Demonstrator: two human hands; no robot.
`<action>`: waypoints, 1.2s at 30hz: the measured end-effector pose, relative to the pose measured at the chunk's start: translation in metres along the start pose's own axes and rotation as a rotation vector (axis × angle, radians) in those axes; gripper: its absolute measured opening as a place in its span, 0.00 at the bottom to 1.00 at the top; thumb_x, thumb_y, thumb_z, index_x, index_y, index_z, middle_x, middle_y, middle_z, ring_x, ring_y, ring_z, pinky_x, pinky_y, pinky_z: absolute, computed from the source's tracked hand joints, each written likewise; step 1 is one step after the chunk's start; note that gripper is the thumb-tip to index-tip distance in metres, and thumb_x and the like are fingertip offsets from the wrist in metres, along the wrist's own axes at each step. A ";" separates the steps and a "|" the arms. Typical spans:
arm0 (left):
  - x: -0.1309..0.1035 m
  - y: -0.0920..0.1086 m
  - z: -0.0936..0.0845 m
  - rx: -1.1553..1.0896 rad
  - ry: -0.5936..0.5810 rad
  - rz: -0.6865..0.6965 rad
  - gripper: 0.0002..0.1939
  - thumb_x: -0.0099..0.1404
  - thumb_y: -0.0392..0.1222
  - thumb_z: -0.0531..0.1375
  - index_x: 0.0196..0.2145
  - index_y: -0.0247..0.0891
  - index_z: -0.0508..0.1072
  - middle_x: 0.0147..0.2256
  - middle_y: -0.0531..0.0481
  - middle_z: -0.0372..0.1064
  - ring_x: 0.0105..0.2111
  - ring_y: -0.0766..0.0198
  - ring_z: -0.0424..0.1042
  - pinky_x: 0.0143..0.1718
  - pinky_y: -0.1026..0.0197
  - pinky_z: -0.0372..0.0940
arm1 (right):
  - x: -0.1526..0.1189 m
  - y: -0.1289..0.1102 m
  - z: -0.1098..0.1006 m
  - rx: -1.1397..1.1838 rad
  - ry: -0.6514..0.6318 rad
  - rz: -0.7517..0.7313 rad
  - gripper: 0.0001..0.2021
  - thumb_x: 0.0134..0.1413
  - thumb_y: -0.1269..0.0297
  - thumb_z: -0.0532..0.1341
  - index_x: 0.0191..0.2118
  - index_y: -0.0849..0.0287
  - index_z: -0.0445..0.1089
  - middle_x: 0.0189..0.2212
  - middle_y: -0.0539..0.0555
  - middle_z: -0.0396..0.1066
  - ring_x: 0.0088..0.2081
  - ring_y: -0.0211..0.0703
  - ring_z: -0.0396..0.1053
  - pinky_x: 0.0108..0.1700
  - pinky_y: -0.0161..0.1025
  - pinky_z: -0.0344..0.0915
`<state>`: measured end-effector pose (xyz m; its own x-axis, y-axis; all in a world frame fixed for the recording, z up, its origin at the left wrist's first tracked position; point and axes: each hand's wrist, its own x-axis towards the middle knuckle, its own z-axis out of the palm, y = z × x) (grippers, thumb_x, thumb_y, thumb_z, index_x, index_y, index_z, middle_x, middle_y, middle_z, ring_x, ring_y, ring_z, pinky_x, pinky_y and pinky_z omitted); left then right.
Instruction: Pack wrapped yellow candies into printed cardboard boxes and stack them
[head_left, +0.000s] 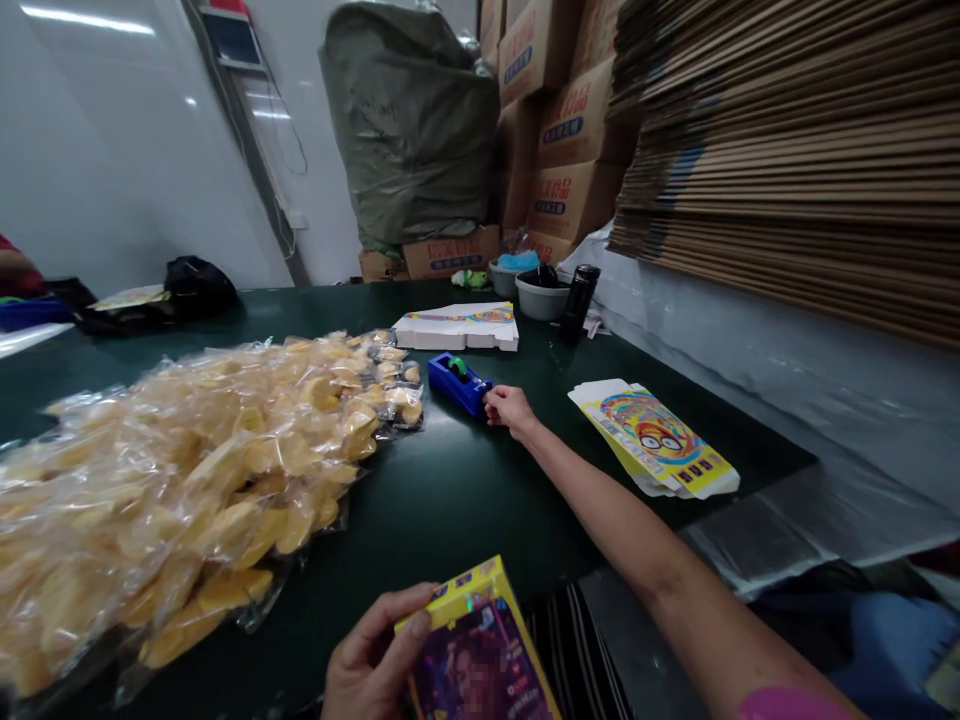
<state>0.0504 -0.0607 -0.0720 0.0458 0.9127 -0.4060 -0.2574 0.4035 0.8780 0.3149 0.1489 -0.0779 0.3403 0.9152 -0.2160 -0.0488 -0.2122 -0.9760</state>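
My left hand [379,655] grips a yellow printed box [480,650] at the lower middle, thumb on its front face and fingers at its upper left edge. The box's lower part is cut off by the frame. Reaching forward, my right hand [510,410] has its fingers pinched at the cutting end of a blue tape dispenser [454,383], where the tape comes off. A green-cored roll sits in the dispenser. To the right of that arm lies a stack of flat yellow cartons [660,440].
A large heap of clear bags with yellow pieces [225,450] covers the table's left. Behind the dispenser lie white flat cartons [457,328]. Grey bowls [541,298] and a black bottle [580,303] stand further back. Stacked cardboard [795,150] rises at right.
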 end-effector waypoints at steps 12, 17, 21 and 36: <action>0.006 0.054 0.022 0.338 0.011 1.245 0.13 0.62 0.29 0.64 0.41 0.44 0.79 0.44 0.49 0.76 0.45 0.63 0.75 0.45 0.61 0.72 | -0.082 -0.020 -0.031 0.196 -0.007 -0.092 0.10 0.59 0.62 0.64 0.30 0.62 0.68 0.21 0.44 0.63 0.21 0.31 0.60 0.23 0.30 0.61; 0.019 0.034 0.022 0.535 0.068 1.358 0.14 0.62 0.30 0.64 0.45 0.42 0.74 0.46 0.46 0.72 0.47 0.59 0.73 0.46 0.55 0.71 | -0.185 -0.009 -0.043 0.403 -0.176 -0.177 0.13 0.47 0.56 0.68 0.26 0.59 0.69 0.15 0.43 0.60 0.19 0.33 0.58 0.22 0.33 0.58; 0.022 0.037 0.028 0.557 0.113 1.393 0.14 0.60 0.30 0.65 0.42 0.41 0.71 0.44 0.48 0.71 0.45 0.61 0.73 0.43 0.57 0.70 | -0.232 -0.005 -0.020 0.611 -0.306 -0.197 0.11 0.49 0.58 0.69 0.25 0.59 0.71 0.15 0.44 0.62 0.18 0.32 0.58 0.22 0.32 0.57; -0.006 0.027 0.046 0.622 0.006 1.543 0.15 0.59 0.25 0.65 0.41 0.40 0.72 0.42 0.47 0.71 0.42 0.60 0.74 0.42 0.56 0.73 | -0.264 -0.005 0.001 0.606 -0.423 -0.025 0.14 0.46 0.56 0.70 0.24 0.61 0.71 0.12 0.44 0.62 0.16 0.31 0.57 0.22 0.31 0.56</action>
<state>0.0877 -0.0525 -0.0338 0.1265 0.4525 0.8827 0.3445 -0.8546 0.3887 0.2246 -0.0916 -0.0159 -0.0367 0.9971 -0.0663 -0.5972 -0.0751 -0.7985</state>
